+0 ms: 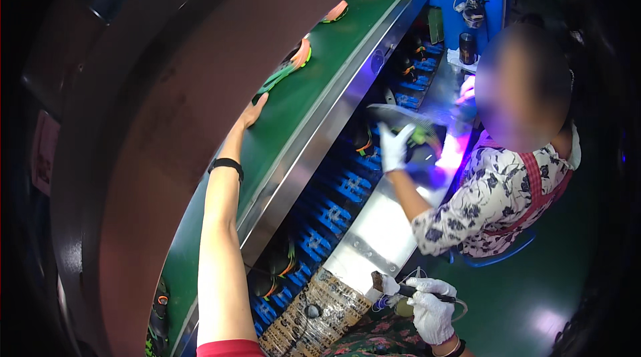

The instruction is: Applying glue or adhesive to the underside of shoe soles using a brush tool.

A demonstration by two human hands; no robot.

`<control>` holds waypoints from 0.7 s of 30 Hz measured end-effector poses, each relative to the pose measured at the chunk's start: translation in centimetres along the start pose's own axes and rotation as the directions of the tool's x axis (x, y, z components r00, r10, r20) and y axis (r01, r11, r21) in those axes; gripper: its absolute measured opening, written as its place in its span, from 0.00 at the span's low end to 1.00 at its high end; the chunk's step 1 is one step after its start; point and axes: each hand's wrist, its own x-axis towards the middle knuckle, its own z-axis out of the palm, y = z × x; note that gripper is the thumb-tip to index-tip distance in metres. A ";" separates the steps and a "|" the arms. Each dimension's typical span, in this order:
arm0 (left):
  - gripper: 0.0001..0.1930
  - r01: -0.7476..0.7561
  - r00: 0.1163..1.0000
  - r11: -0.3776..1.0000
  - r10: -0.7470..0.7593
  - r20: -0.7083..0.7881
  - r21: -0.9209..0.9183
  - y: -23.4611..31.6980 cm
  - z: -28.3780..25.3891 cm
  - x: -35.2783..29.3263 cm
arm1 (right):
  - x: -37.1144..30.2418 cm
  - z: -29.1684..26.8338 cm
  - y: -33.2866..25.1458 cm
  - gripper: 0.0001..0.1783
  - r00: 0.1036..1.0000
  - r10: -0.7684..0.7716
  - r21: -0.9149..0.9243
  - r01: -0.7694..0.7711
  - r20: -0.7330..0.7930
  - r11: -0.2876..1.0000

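Note:
On the green conveyor belt [294,113], my bare left hand [252,111] grips the near end of a green and pink shoe sole [287,70]. A brown panel hides part of the fingers. Lower right, my right hand [433,307], in a white glove, is closed around the dark handle of a brush [394,285]. The brush head points left, over the end of a taped ledge [314,313]. A thin pale tube loops beside that hand. More pink soles [336,12] lie farther up the belt, partly hidden by the panel.
A large brown panel [167,123] overhangs the belt's left side. Below the metal rail, a blue slatted rack [327,217] carries black shoes [280,260]. Across the ledge sits a co-worker [507,190] whose gloved hand [394,147] is beside a dark shoe part under purple light.

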 end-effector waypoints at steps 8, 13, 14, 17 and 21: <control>0.18 0.351 0.924 0.733 -0.170 0.343 -0.582 -1.6 -8.4 -7.7 | -1.0 -1.2 -1.2 0.11 0.986 0.119 -0.059 -0.113 0.116 0.992; 0.19 0.330 0.872 0.391 -0.475 0.118 -0.859 0.2 -15.7 -21.0 | -3.1 -4.5 -3.0 0.08 0.907 -0.043 -0.365 0.212 0.419 0.906; 0.19 0.310 0.879 0.463 -0.473 0.065 -0.831 0.2 -16.6 -24.3 | -3.3 -5.3 -3.0 0.07 0.881 -0.071 -0.396 0.280 0.467 0.875; 0.13 0.233 0.826 0.373 -0.564 -0.020 -0.898 -1.3 -18.7 -34.5 | -4.2 -5.8 -1.1 0.11 0.905 0.264 0.012 -0.284 0.334 0.959; 0.19 0.181 0.740 0.271 -0.671 -0.050 -0.945 -3.7 -20.9 -47.5 | -6.4 -4.9 1.6 0.10 0.879 0.261 -0.006 -0.282 0.398 0.959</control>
